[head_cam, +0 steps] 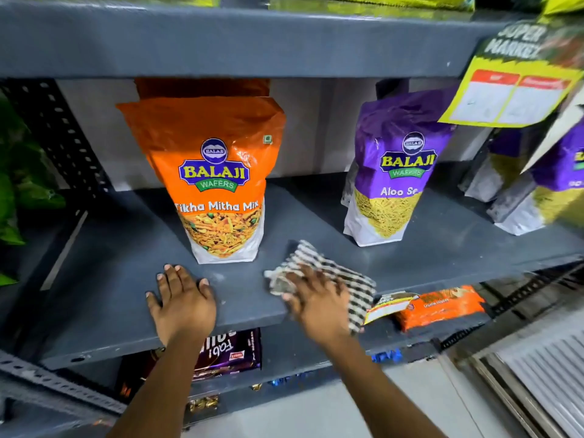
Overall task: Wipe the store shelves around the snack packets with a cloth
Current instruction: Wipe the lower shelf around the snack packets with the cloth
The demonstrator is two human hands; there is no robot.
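- Nearest: two bare forearms reach up from 6 o'clock onto the grey middle shelf [104, 298].
- Left hand [181, 300]: flat, fingers spread, palm down on bare shelf near the front edge, just at 7 o'clock of the orange packet [218, 184]. Grip fully open, holding nothing; looks like a brace.
- Right hand [316, 300]: pressed flat on top of the checked cloth [335, 273], fingers extended, not curled round it. Grip open, pinning the cloth to the shelf rather than clutching it.
- Cloth sits at the shelf's front edge, at 4 o'clock of the orange packet and 7 o'clock of the purple packet [395, 172]; one corner hangs over the lip.
- Handling, judged: cloth is thin, soft, limp, light; bunches easily. Best driven by palm pressure across the middle, or gathered at the crumpled pale end under the fingers.
- Long axis of cloth runs roughly 10 to 4 o'clock, the crumpled end toward 9.
- Packets stand upright, labels facing out; likely light, crinkly, easy to tip if nudged.
- More purple packets lean at 3 o'clock; a yellow price tag [508, 96] hangs from the upper shelf.
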